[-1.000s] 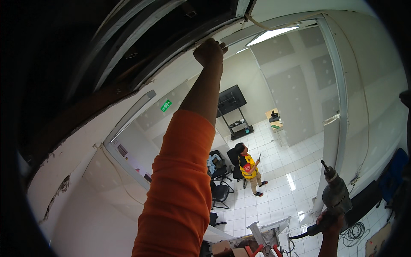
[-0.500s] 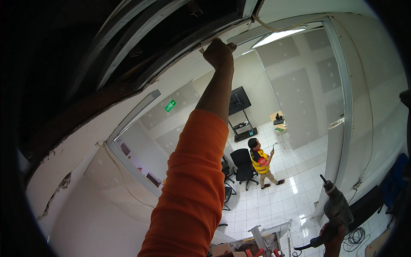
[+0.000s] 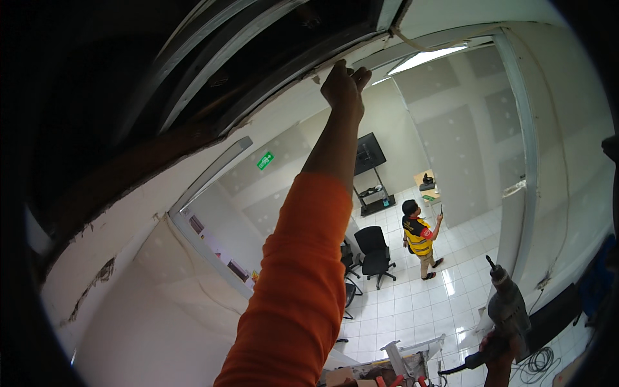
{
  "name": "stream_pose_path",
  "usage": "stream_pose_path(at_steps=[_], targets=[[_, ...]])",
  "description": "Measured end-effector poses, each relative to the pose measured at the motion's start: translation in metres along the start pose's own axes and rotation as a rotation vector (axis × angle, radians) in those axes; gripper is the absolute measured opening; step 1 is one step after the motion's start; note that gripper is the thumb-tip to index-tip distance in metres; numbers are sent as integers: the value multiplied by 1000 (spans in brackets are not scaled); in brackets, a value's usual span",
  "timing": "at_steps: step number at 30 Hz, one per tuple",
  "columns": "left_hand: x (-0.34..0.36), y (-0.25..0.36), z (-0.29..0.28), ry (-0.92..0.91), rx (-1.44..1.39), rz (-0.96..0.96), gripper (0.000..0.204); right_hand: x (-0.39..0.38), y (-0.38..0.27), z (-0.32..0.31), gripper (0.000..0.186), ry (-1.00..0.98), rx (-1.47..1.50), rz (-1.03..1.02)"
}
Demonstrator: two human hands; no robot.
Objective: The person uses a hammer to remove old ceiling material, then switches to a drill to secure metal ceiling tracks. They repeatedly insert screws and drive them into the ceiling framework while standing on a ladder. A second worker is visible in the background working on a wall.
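My left hand [image 3: 343, 87] is raised high on an orange-sleeved arm, up by the broken lower edge of the ceiling board [image 3: 309, 87]. Its fingers are curled, and whatever they may hold is hidden. Low on the right, my right hand [image 3: 506, 351] is wrapped round the handle of a grey power drill [image 3: 507, 306]. The drill's bit points upward, and a black cord runs from the handle's base. Metal framing strips [image 3: 222, 48] cross the dark ceiling opening above my left hand.
Beyond the framed opening stands a person [image 3: 420, 235] in a yellow and black vest, holding something slim. Near them are a black office chair [image 3: 374, 251] and a screen on a stand [image 3: 369, 155]. Below me are tools and debris [image 3: 406, 364]; a coiled cable [image 3: 538, 364] lies right.
My left hand has shifted slightly right along the board edge, its fingers looking looser. The person beyond has stepped right, away from the chair. The drill stays in my right hand.
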State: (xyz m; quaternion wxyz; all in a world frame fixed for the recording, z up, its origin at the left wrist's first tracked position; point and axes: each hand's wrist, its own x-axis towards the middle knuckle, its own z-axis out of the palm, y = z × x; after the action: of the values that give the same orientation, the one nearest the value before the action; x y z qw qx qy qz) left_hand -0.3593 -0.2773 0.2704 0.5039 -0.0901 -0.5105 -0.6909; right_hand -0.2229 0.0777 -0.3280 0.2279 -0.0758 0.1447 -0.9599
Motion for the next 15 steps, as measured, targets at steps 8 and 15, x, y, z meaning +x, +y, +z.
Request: stream_pose_path(at_steps=[8,15], targets=[[-126,-50,-49,-333,436,-341,73,49,2,87,79,-264,15,-31],[-274,-63,-69,-652,382,-678,92,97,5,162,82,-480,-49,-99]])
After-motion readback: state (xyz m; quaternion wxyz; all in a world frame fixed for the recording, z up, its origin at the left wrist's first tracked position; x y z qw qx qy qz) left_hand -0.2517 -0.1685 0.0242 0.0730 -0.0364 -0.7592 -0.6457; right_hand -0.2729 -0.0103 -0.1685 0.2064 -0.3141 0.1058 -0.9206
